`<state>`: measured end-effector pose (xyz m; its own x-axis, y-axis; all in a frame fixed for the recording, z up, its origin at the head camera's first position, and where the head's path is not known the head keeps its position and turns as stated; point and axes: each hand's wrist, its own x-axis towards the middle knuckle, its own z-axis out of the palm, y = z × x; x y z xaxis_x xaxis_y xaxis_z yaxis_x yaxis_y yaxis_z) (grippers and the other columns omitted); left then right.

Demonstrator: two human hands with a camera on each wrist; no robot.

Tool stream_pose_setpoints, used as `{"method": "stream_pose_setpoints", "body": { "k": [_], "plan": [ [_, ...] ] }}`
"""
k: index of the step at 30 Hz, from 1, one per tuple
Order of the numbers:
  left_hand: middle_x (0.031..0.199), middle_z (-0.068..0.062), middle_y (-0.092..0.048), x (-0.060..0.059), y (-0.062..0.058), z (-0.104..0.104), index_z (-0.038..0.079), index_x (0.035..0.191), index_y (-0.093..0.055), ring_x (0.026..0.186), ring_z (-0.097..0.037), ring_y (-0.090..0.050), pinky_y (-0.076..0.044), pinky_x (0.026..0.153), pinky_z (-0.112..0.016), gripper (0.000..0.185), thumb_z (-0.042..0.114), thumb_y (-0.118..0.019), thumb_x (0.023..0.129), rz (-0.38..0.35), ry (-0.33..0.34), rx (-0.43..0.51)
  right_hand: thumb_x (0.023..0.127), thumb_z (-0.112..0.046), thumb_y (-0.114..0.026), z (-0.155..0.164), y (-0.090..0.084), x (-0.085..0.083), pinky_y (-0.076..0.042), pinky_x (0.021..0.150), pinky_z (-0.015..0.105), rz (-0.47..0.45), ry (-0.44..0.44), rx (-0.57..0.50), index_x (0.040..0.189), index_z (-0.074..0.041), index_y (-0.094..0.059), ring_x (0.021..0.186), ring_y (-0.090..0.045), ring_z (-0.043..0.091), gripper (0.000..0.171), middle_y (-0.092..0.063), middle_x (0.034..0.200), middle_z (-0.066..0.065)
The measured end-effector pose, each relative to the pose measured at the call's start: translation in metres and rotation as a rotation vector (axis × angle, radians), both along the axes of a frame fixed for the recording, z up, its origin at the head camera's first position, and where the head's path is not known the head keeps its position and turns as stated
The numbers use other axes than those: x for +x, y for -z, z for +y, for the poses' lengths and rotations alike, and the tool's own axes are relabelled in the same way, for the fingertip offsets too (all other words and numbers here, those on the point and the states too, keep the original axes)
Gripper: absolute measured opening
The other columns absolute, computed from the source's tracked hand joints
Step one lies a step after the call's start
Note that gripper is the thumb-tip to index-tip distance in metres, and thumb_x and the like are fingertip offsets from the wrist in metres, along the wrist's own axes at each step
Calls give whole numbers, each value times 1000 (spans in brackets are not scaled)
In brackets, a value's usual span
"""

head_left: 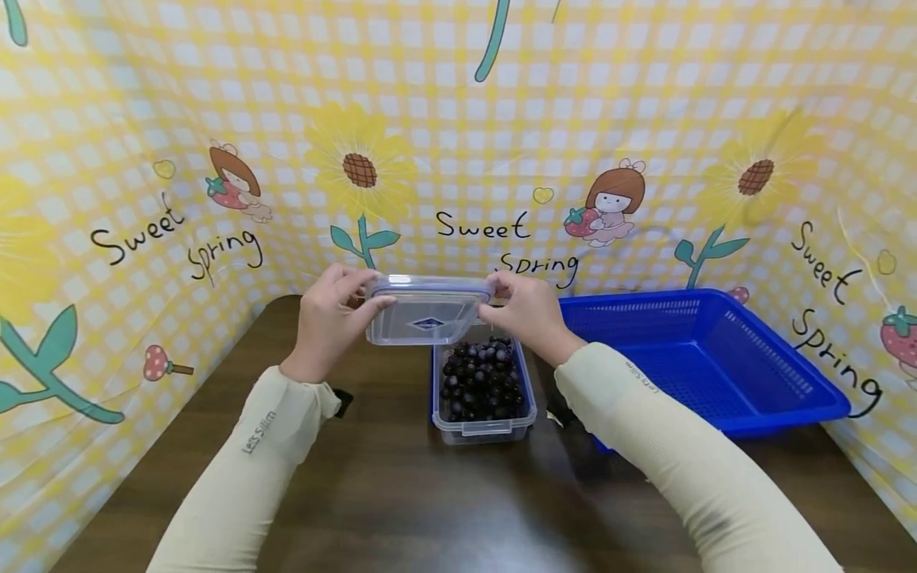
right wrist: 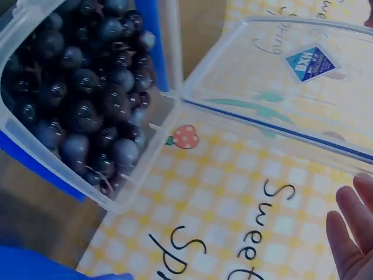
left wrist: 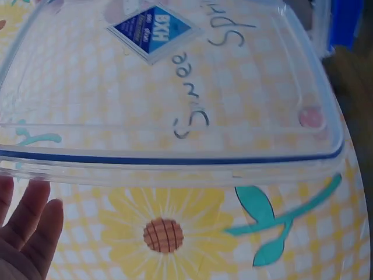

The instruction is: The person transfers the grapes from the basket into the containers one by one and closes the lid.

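Clear lid (head_left: 428, 311), long axis left-right, is pinched at either end by left hand (head_left: 331, 322) and right hand (head_left: 528, 315), just above and beyond the open tub (head_left: 482, 430) of grapes (head_left: 481, 380).

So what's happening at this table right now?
A person holds a clear plastic lid with both hands, left hand and right hand gripping opposite ends, lifted above an open clear plastic container of dark grapes. An empty blue plastic basket sits on the dark wooden table to the right.
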<state>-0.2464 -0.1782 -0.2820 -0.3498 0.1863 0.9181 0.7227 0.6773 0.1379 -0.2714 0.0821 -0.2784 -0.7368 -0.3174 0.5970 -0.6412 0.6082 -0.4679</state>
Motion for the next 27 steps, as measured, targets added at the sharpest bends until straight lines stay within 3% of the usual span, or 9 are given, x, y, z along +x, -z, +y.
{"method": "stream_pose_setpoints", "body": {
  "k": [3,7,10,15,22,27],
  "plan": [
    [76,-15,-55,-3,-5,5,-9,97,-70,64,-25,-59,-53,60,-26,34,-1,-84,67,-46,49,83,78,-6,-70,3,-8,-1,-55,64,38,31,-35,-73,94,0,-64,80,-70,25,18,-70,85,13],
    [78,-17,-54,-10,-12,15,-9,105,-68,65,-22,-55,-47,63,-12,36,-1,-81,72,-113,112,177,78,-3,-68,6,-15,-3,-56,72,40,56,-25,-180,112,5,-65,78,-68,27,35,-68,87,17],
    [79,-17,-54,-15,-17,24,-9,108,-68,68,-21,-53,-44,64,-14,35,0,-79,75,-188,132,250,78,-3,-67,9,-18,-5,-56,72,41,82,10,-216,121,6,-62,78,-68,29,44,-68,89,20],
    [84,-12,-55,-22,-24,39,-4,114,-68,73,-19,-55,-42,62,-19,35,6,-77,81,-352,142,346,77,-2,-66,15,-22,-7,-55,66,43,147,92,-243,122,6,-63,75,-68,30,46,-68,87,20],
    [89,-13,-62,-27,-35,47,-1,123,-64,58,-5,-57,-45,51,-15,40,12,-72,87,-465,144,376,79,-7,-66,21,-26,-12,-57,70,40,-17,167,-319,126,0,-62,80,-70,28,48,-71,91,18],
    [97,-18,-64,-25,-25,47,-1,127,-60,65,-7,-60,-48,54,-17,42,10,-70,88,-611,205,344,79,-9,-66,27,-30,-17,-56,68,32,-55,211,-293,127,0,-61,81,-70,28,49,-71,89,18]
  ]
}}
